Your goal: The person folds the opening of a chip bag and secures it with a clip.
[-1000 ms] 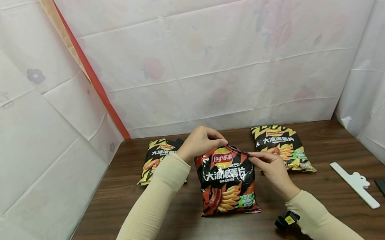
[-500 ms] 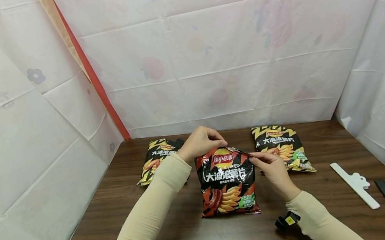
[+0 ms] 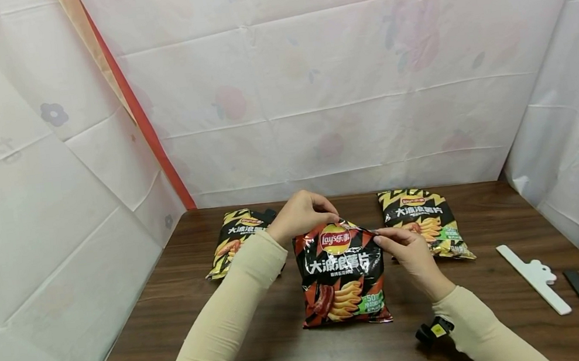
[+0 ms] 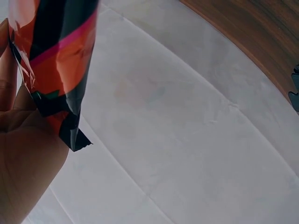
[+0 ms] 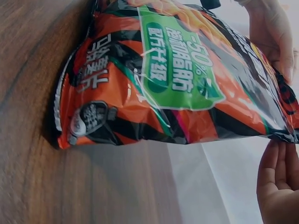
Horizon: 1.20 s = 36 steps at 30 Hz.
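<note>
Chip bag point(image 3: 342, 278) stands upright well in from the table's point(image 3: 176, 310) far edge, left hand point(image 3: 303, 217) above pinching its top, right hand point(image 3: 415, 258) its upper right corner.

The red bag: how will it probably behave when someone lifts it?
The red bag is likely flexible, since its top edge bends and creases. Its glossy film may be slippery. Its bulging front suggests air inside, so perhaps light for its size.
</note>
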{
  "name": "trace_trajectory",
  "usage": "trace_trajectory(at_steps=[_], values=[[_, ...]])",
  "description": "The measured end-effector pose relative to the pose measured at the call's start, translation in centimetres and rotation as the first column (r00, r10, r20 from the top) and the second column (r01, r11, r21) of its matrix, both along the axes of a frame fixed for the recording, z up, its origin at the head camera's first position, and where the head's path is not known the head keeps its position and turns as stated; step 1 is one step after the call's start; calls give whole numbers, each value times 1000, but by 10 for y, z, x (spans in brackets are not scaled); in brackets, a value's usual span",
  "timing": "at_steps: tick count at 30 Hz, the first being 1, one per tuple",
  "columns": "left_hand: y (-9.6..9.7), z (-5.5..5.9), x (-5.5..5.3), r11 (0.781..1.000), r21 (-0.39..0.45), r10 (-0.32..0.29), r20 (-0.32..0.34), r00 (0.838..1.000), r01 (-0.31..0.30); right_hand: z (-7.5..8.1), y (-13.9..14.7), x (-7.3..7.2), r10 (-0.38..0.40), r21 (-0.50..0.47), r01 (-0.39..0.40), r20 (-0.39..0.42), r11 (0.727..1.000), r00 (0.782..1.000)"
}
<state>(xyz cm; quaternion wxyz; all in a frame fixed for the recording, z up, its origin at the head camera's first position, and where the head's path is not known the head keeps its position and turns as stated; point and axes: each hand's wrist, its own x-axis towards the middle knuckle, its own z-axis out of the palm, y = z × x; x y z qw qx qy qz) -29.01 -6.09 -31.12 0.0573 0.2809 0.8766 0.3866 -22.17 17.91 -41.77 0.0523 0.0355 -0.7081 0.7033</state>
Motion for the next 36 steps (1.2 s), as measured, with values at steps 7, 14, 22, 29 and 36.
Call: trace_trajectory(at_steps=[7, 14, 22, 29, 36], values=[[1, 1, 0, 1000, -8, 5, 4, 1000, -5, 4, 4, -7, 96, -136, -96, -6, 986, 995], [0, 1, 1, 1000, -8, 14, 12, 1000, -14, 9, 2, -13, 96, -18, -95, 83, 995, 992], [-1, 1, 1, 1000, -23, 9, -9, 1000, -9, 12, 0, -10, 96, 108, -112, 143, 988, 985], [0, 0, 0, 999, -30, 11, -8, 1000, -11, 11, -1, -9, 81, 208, -110, 142, 972, 987], [0, -2, -2, 999, -30, 16, 5, 1000, -16, 7, -3, -10, 105, 176, -121, 94, 977, 990]])
